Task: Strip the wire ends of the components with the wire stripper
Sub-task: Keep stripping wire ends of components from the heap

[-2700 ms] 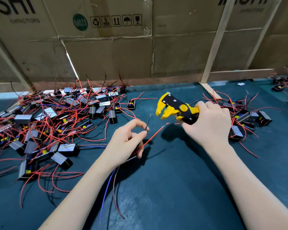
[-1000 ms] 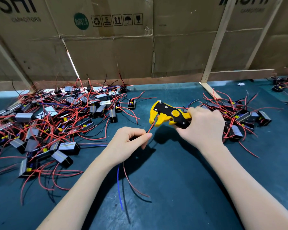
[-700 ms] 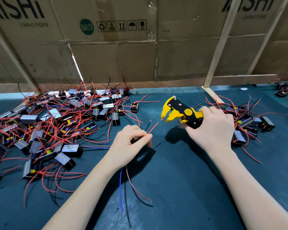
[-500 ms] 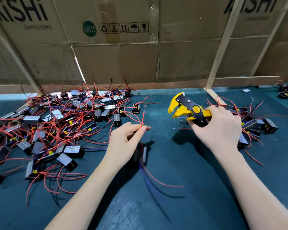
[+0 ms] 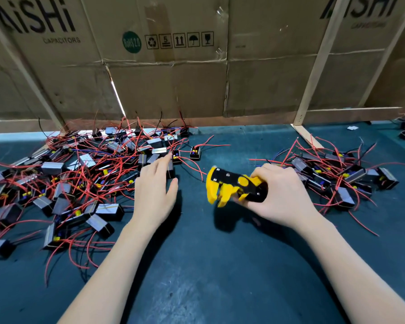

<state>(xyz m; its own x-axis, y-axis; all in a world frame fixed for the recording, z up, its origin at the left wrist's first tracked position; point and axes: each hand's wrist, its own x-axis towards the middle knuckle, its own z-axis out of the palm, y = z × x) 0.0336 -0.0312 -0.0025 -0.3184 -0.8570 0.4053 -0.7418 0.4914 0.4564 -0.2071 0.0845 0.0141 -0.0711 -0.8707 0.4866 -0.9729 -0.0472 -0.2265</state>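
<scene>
Wire stripper [image 5: 236, 187] gripped in right hand [image 5: 282, 195], left hand [image 5: 156, 190] spread flat over teal mat [image 5: 220, 265], cardboard wall [image 5: 173, 90] behind.

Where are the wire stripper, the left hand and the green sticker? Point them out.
wire stripper [image 5: 237, 186], head view, black body by the yellow pivot
left hand [image 5: 154, 192], head view, back of hand
green sticker [image 5: 131, 42], head view, its centre

one wire stripper [image 5: 236, 187], two hands, two heaps of wired components.

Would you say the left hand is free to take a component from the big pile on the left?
Probably yes: the left hand is open and holds nothing, its fingertips at the pile's near edge, with nothing between.
</scene>
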